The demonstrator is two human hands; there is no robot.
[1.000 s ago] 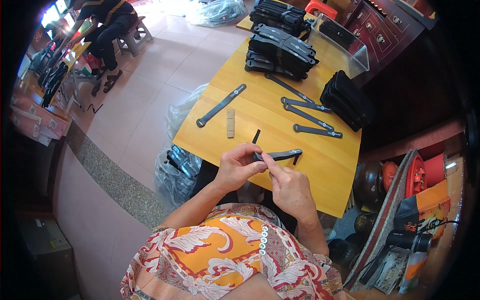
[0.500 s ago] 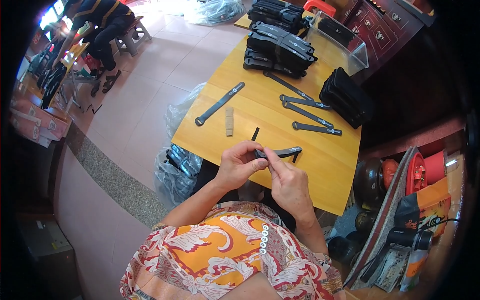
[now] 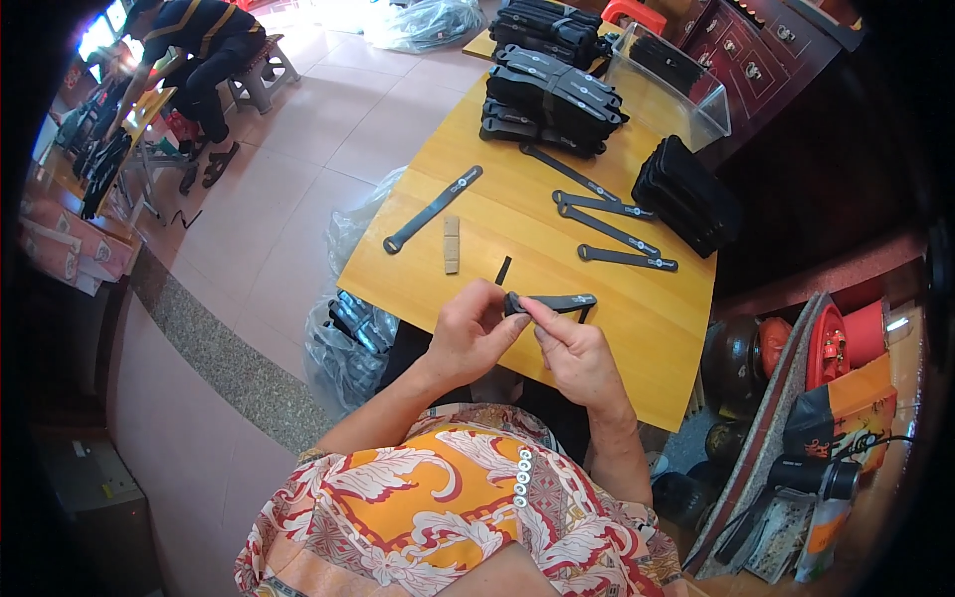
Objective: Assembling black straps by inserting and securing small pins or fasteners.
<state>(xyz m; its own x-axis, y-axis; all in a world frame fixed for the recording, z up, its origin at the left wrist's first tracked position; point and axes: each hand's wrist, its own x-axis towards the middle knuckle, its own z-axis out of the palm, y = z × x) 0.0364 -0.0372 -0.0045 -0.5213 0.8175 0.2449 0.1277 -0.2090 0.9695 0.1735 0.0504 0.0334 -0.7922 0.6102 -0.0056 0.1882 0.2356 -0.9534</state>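
Both my hands work close together over the near part of the wooden table, on one dark grey strap [image 3: 563,302]. My left hand [image 3: 466,340] pinches its rounded left end between thumb and fingers. Beside that, my right hand [image 3: 582,370] grips the strap with thumb and forefinger. The strap's printed right part sticks out past my right fingers, and a dark strip hangs below its tip. A narrow black strip [image 3: 504,270] juts up beyond my left fingers; where it joins is hidden. Farther off lie a loose grey strap [image 3: 434,210] with a ring end and a small tan block [image 3: 452,245].
Several loose straps [image 3: 627,257] lie to the right, near a black stack [image 3: 686,194]. Bundled straps [image 3: 552,95] and a clear plastic box [image 3: 671,75] stand at the back. Plastic bags [image 3: 348,338] lie left of the table. A person [image 3: 204,50] sits far left.
My right hand has shifted slightly, and its fingers have opened out a little around the strap. More of the strap's rounded left end shows. The view has shifted slightly.
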